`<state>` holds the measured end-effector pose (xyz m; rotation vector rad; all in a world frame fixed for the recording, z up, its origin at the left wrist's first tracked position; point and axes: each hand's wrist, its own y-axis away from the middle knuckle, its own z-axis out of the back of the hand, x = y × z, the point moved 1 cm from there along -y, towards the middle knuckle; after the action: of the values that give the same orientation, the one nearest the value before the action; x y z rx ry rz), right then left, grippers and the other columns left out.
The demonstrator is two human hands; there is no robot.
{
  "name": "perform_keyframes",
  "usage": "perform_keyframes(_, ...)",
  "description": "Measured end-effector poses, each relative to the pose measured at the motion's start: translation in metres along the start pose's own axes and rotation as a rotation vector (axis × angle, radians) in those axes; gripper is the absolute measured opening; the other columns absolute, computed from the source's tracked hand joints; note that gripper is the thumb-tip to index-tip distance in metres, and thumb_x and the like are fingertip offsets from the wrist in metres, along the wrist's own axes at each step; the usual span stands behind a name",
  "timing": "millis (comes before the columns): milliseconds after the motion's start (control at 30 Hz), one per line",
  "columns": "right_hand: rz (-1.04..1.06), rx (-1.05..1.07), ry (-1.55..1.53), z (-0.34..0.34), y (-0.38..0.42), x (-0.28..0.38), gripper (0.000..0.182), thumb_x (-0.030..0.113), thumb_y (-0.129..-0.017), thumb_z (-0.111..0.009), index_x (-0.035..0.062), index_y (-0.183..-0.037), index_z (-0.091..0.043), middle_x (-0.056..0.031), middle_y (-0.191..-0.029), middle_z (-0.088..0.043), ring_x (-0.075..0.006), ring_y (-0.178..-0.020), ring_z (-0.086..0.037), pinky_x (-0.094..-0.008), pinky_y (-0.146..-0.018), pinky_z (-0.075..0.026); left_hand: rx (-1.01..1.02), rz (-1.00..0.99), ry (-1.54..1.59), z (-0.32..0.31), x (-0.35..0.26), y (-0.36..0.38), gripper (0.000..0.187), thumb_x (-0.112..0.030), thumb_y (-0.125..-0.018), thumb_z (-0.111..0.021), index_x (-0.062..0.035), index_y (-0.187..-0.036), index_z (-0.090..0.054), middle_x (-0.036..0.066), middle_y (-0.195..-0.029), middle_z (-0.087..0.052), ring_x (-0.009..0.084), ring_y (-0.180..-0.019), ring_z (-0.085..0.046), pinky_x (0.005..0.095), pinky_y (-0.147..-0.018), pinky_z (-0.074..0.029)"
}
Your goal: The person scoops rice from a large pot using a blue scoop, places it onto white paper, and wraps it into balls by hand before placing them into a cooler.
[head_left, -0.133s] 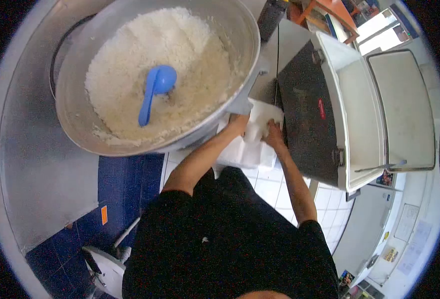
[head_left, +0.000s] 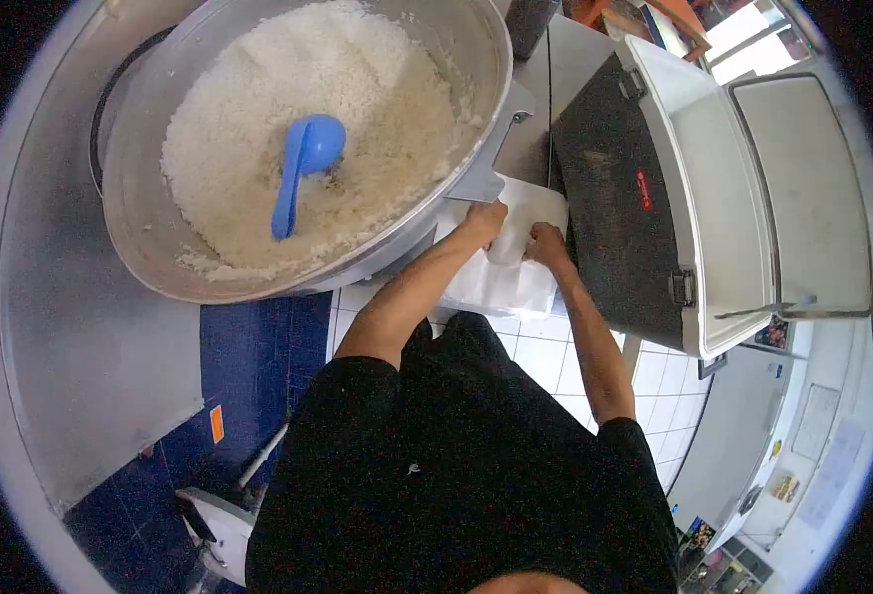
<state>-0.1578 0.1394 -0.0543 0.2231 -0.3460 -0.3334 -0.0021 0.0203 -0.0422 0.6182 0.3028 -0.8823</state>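
Note:
White, partly see-through plastic (head_left: 511, 287), looking like a bag or sheet, lies on the counter between the big pot and the cooler. My left hand (head_left: 486, 220) is closed on it near the pot's handle. A short way to the right, my right hand (head_left: 547, 244) pinches the same plastic with curled fingers. The large metal pot (head_left: 189, 282) at upper left is full of cooked white rice (head_left: 357, 79). On the rice rests a blue rice scoop (head_left: 308, 163), touched by neither hand.
A dark cooler (head_left: 620, 198) with a white inside stands open on the right, its lid (head_left: 803, 198) swung outward. Below are white floor tiles (head_left: 540, 361) and a blue tiled wall (head_left: 243, 376). A dark container (head_left: 531, 28) stands behind the pot.
My right hand's fingers have drawn in from a looser spread to a closed pinch on the plastic. My view has shifted slightly, and the scoop stays on the rice.

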Motion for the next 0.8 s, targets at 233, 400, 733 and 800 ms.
perform_keyframes(233,-0.091,-0.505,-0.223,-0.003,0.075,0.054,0.012,0.002,-0.080,-0.058,-0.0025,-0.089,-0.064,-0.0210,-0.088,-0.064,-0.0382,-0.080,-0.062,-0.0444,-0.074,-0.049,-0.397,-0.090,0.036,-0.036,-0.003,0.062,0.014,-0.005,-0.078,-0.058,0.0022,-0.085,-0.068,0.020,-0.091,-0.067,0.0336,-0.083,-0.067,0.0428,-0.069,-0.055)
perform_keyframes(400,-0.018,-0.691,-0.296,-0.045,0.102,0.088,0.046,0.014,-0.095,-0.047,-0.0110,-0.133,-0.042,-0.0327,-0.115,-0.055,-0.0455,-0.105,-0.052,-0.0482,-0.094,-0.042,-0.834,-0.136,0.151,-0.079,-0.025,0.104,0.050,-0.008,-0.083,-0.057,0.0004,-0.131,-0.050,0.023,-0.113,-0.053,0.0386,-0.105,-0.052,0.0424,-0.094,-0.044)
perform_keyframes(733,-0.597,-0.447,-0.943,-0.039,0.048,0.084,0.066,0.042,-0.090,-0.056,-0.0117,-0.128,-0.045,-0.0258,-0.116,-0.058,-0.0324,-0.103,-0.058,-0.0385,-0.087,-0.047,-0.462,0.227,1.221,-0.076,-0.023,0.068,0.058,-0.027,-0.094,-0.058,0.0023,-0.141,-0.040,0.018,-0.129,-0.054,0.0232,-0.116,-0.054,0.0347,-0.091,-0.048)
perform_keyframes(800,-0.525,-0.435,-1.313,-0.029,0.059,0.098,0.059,0.040,-0.093,-0.052,-0.0084,-0.125,-0.048,-0.0182,-0.115,-0.058,-0.0245,-0.103,-0.056,-0.0353,-0.087,-0.046,-0.585,0.176,1.242,-0.087,-0.014,0.056,0.058,-0.038,-0.095,-0.056,-0.0013,-0.138,-0.044,0.012,-0.132,-0.052,0.0229,-0.116,-0.053,0.0331,-0.090,-0.049)
